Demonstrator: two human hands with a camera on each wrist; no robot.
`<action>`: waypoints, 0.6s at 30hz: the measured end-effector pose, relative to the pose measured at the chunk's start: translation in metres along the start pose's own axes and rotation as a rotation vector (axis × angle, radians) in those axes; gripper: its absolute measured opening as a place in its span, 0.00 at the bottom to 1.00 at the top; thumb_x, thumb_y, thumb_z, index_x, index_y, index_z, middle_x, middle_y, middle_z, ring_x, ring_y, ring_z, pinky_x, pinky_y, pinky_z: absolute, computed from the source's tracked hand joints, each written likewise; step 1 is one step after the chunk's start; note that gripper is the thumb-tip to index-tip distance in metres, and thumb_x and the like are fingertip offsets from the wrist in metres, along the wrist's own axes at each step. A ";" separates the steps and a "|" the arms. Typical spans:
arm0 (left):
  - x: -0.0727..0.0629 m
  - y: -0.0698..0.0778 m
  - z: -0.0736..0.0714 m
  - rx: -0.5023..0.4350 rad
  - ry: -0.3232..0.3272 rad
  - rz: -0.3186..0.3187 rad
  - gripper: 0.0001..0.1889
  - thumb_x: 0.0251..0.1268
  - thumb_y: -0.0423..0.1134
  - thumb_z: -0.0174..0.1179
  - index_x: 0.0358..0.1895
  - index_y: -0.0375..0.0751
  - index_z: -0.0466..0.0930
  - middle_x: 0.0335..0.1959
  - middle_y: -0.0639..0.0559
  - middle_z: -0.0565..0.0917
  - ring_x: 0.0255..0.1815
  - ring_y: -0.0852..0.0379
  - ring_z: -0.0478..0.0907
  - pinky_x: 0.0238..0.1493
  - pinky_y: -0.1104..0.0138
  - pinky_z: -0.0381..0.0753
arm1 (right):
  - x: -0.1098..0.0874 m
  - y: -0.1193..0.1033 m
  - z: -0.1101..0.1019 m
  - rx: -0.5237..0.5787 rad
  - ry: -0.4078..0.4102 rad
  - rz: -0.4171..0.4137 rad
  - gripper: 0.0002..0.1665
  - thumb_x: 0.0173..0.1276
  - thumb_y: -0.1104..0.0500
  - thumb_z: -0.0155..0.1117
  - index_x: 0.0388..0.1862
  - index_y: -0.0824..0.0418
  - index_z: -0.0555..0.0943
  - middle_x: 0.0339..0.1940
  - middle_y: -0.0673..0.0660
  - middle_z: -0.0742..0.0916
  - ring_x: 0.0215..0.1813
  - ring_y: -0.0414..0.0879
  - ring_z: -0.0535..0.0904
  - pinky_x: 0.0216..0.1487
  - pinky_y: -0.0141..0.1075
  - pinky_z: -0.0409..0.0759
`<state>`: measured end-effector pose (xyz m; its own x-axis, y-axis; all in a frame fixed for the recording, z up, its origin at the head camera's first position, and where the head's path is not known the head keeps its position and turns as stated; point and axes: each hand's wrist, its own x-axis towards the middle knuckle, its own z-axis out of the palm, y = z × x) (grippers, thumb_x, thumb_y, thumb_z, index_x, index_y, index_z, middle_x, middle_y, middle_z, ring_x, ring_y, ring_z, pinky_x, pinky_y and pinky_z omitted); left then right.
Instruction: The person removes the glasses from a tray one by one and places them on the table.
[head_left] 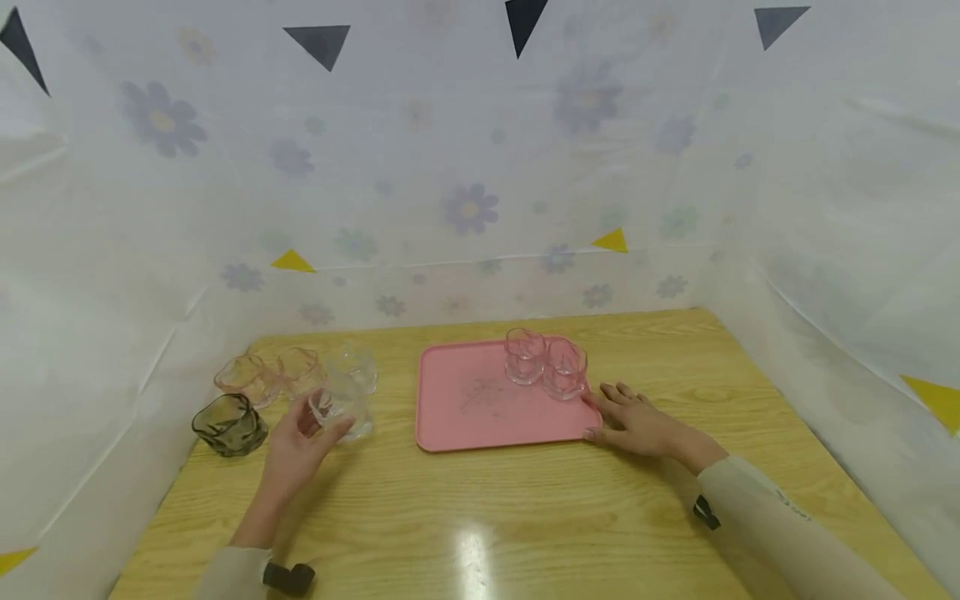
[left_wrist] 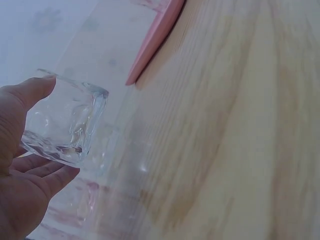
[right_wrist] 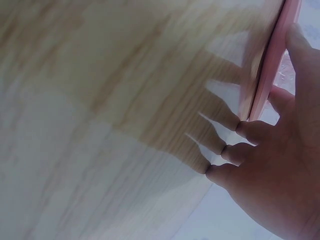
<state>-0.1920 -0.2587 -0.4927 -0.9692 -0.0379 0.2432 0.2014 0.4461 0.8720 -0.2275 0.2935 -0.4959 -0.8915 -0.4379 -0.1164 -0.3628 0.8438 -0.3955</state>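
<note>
My left hand point(head_left: 291, 454) grips a clear glass point(head_left: 354, 417) on the left of the table, thumb on one side and fingers on the other. In the left wrist view this glass point(left_wrist: 75, 117) shows its thick base turned away from the palm. A pink tray point(head_left: 453, 404) lies mid-table, with two glasses, one glass point(head_left: 523, 358) beside another glass point(head_left: 565, 371), at its back right. Against the tray's right edge rests my right hand point(head_left: 637, 423), its thumb touching the front corner. The right wrist view shows its other fingertips point(right_wrist: 220, 172) on the wood.
Around my left hand stand a smoky dark glass point(head_left: 231, 427), two pinkish glasses, one glass point(head_left: 246, 382) left of the other glass point(head_left: 300, 371), and another clear glass point(head_left: 358, 362). White flower-patterned sheeting point(head_left: 420, 167) encloses the wooden table point(head_left: 420, 517) at the back and sides.
</note>
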 end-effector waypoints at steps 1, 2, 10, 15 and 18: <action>-0.001 -0.001 -0.003 -0.001 0.005 -0.001 0.42 0.72 0.46 0.70 0.81 0.35 0.61 0.75 0.30 0.72 0.74 0.31 0.73 0.56 0.90 0.72 | 0.000 0.000 0.000 0.000 0.000 0.001 0.49 0.78 0.31 0.56 0.87 0.54 0.59 0.85 0.74 0.58 0.85 0.77 0.45 0.79 0.77 0.45; -0.001 -0.002 -0.005 0.001 0.014 0.001 0.41 0.72 0.45 0.70 0.81 0.34 0.61 0.74 0.30 0.72 0.74 0.31 0.73 0.56 0.90 0.72 | 0.000 -0.001 -0.001 0.002 0.001 0.001 0.49 0.78 0.31 0.56 0.87 0.54 0.59 0.85 0.74 0.58 0.85 0.77 0.45 0.79 0.77 0.45; -0.003 -0.011 -0.018 0.022 0.099 -0.017 0.39 0.71 0.42 0.71 0.78 0.29 0.64 0.74 0.27 0.72 0.72 0.29 0.73 0.54 0.91 0.71 | 0.000 -0.001 -0.002 0.005 0.001 -0.002 0.49 0.78 0.31 0.56 0.87 0.54 0.59 0.85 0.74 0.58 0.85 0.77 0.45 0.79 0.77 0.44; -0.005 -0.015 -0.024 0.045 0.132 -0.057 0.41 0.71 0.44 0.71 0.79 0.30 0.62 0.73 0.28 0.72 0.73 0.30 0.73 0.53 0.93 0.68 | 0.001 0.002 0.000 0.004 0.007 -0.005 0.49 0.78 0.30 0.56 0.87 0.54 0.60 0.85 0.74 0.58 0.85 0.77 0.45 0.79 0.77 0.44; -0.004 -0.017 -0.026 0.039 0.164 -0.060 0.41 0.70 0.41 0.72 0.79 0.30 0.62 0.72 0.27 0.73 0.72 0.28 0.73 0.52 0.93 0.68 | 0.001 0.002 0.001 0.009 0.010 -0.006 0.49 0.78 0.30 0.56 0.87 0.54 0.60 0.85 0.74 0.58 0.85 0.77 0.45 0.79 0.77 0.44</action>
<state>-0.1876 -0.2890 -0.4979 -0.9426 -0.2096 0.2600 0.1350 0.4731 0.8706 -0.2284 0.2944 -0.4974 -0.8921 -0.4394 -0.1048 -0.3656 0.8385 -0.4041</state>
